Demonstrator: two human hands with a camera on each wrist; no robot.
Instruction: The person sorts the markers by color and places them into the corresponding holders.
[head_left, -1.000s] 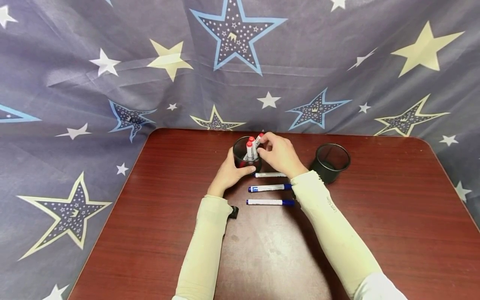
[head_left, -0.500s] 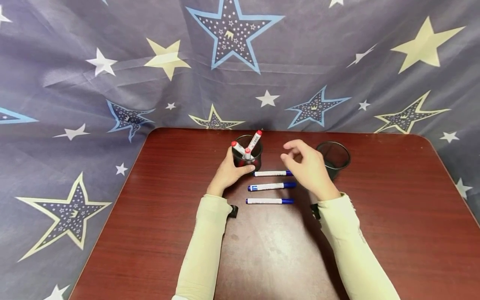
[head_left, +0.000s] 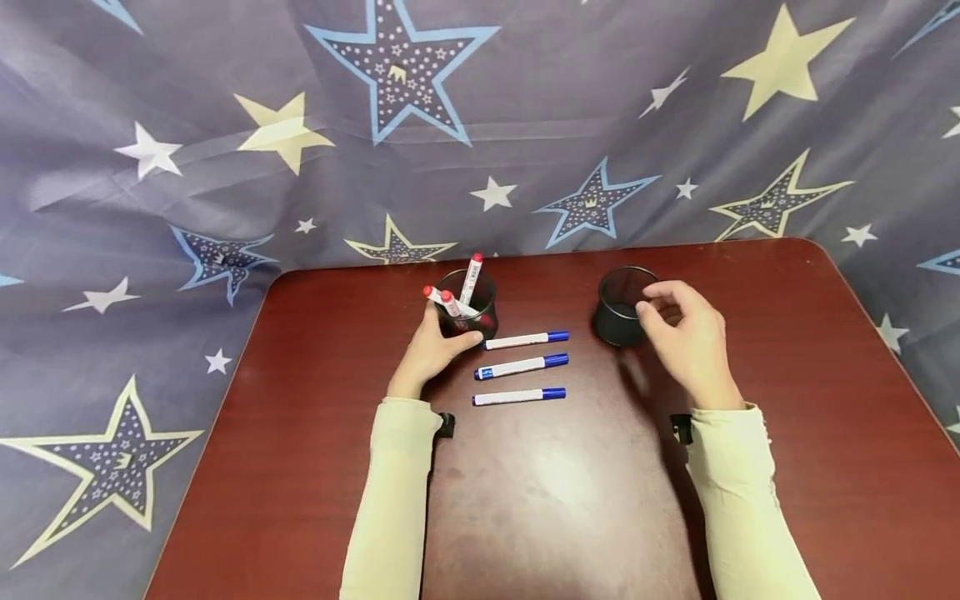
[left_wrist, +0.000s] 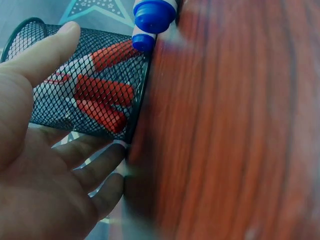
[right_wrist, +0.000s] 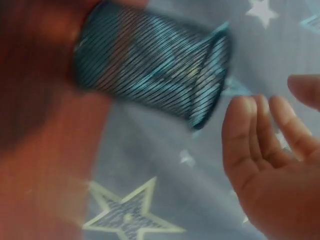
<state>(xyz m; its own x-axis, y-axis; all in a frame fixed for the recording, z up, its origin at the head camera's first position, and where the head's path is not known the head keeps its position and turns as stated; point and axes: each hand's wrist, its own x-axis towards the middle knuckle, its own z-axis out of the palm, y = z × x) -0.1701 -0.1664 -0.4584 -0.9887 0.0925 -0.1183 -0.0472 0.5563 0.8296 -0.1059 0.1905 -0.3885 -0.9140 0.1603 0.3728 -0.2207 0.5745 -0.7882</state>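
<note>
Across swung our right hand, loosely curved and holding nothing beside the second cup, while our left hand gripped the first cup, three red-capped markers inside, seemingly settled, and three blue-capped markers lay on the counter.

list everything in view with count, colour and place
table: 1, reddish brown, lower part of head view
starry cloth: 1, grey-blue, behind table
left mesh cup: 1, black, on table
right mesh cup: 1, black, on table
red markers: 3, red and white, in left mesh cup
blue markers: 3, blue and white, side by side on table
wrist devices: 2, black, at inner wrists
sleeves: 2, pale yellow, on forearms
left hand: 1, bare, holding left mesh cup
right hand: 1, bare, beside right mesh cup
</note>
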